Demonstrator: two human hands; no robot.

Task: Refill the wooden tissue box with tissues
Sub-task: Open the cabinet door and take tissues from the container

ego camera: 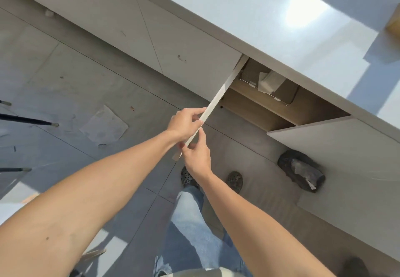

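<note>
I look down at a white cabinet door (218, 95), swung open and seen edge-on under the counter (249, 12). My left hand (186, 123) grips the door's edge from the left. My right hand (197, 155) pinches the same edge just below it. Inside the open cabinet, a white stack of tissues (270, 82) lies in a wire basket (290, 98) on a wooden shelf. A sliver of a wooden object (394, 24) shows on the counter at the far right; I cannot tell whether it is the tissue box.
A second cabinet door (337, 140) stands open on the right. A dark lumpy object (300, 170) lies on the floor near it. A crumpled sheet of paper (104, 125) lies on the tiles at left, next to thin black legs (28, 121).
</note>
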